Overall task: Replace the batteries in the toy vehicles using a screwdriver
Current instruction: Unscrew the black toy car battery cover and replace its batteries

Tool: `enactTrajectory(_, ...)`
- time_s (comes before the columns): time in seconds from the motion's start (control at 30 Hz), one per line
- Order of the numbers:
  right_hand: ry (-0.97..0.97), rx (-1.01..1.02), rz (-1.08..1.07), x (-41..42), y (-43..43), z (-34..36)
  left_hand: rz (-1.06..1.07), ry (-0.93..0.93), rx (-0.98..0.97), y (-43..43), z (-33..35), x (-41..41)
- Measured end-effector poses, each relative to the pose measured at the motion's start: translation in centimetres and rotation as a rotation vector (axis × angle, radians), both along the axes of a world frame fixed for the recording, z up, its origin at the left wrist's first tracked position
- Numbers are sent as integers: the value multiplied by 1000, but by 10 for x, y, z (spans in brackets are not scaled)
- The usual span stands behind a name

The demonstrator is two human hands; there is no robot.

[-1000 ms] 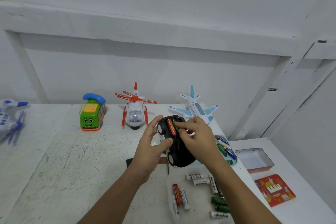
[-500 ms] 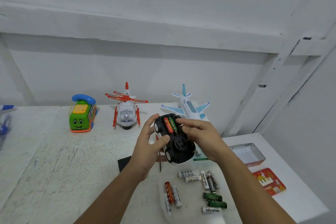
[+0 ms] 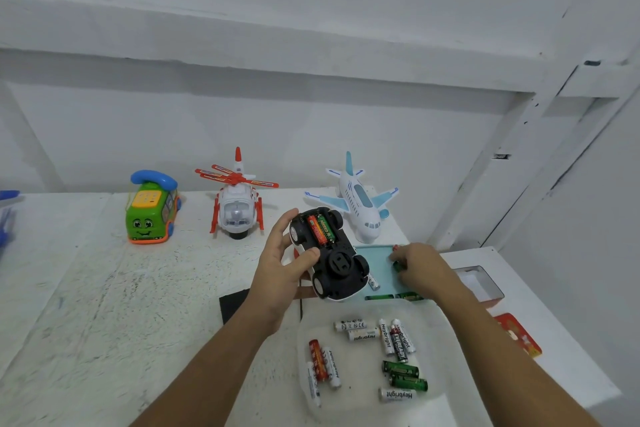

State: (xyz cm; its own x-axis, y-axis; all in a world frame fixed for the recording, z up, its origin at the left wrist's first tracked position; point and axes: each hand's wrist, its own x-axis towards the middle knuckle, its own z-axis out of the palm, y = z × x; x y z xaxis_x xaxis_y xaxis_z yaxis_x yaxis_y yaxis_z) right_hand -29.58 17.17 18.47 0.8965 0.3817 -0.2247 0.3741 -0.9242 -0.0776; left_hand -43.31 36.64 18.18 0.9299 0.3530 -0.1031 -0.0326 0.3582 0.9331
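Note:
My left hand (image 3: 280, 274) grips an upside-down toy car (image 3: 337, 264) with a black underside, held above the table. Its battery bay is open, and a red and a green battery (image 3: 320, 229) lie side by side inside. My right hand (image 3: 420, 267) reaches into a teal tray (image 3: 375, 258) right of the car. Its fingers curl on a green battery (image 3: 397, 266) there, with a red one (image 3: 394, 247) by the fingertips. Several loose batteries (image 3: 394, 340) lie on a white tray (image 3: 436, 326) in front of me.
A green toy phone car (image 3: 152, 212), a red-and-white helicopter (image 3: 237, 205) and a white airplane (image 3: 360, 205) stand along the back wall. A black flat piece (image 3: 232, 305) lies under my left wrist. A metal tin (image 3: 481, 284) and a red card (image 3: 517, 336) sit at the right.
My right hand has left the car's battery bay and moved right and down into the teal tray. My left hand still holds the car.

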Motion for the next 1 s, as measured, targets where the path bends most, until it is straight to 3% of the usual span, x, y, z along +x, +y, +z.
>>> enactTrajectory(0.13, -5, 50, -4, -2, 6, -5, -3, 4, 5, 0, -1, 0)
enactTrajectory(0.23, 56, 228, -47, -3, 8, -7, -7, 5, 5, 0, 1, -2)
enactTrajectory(0.43, 312, 1124, -312, -13, 18, 14, 1, -8, 19, 1, 0, -7)
enactTrajectory(0.53, 406, 1352, -255, -28, 39, 38, 6, -11, 23, 0, 1, -10)
enactTrajectory(0.63, 366, 1298, -150, -43, 56, 54, -2, -11, 45, 1, 2, -13)
enactTrajectory(0.87, 67, 861, 51, -70, 94, 53, -30, -45, 56, 9, 3, -22)
enactTrajectory(1.0, 26, 800, 106, -81, 110, 51, -49, -53, 61, 17, 3, -28)
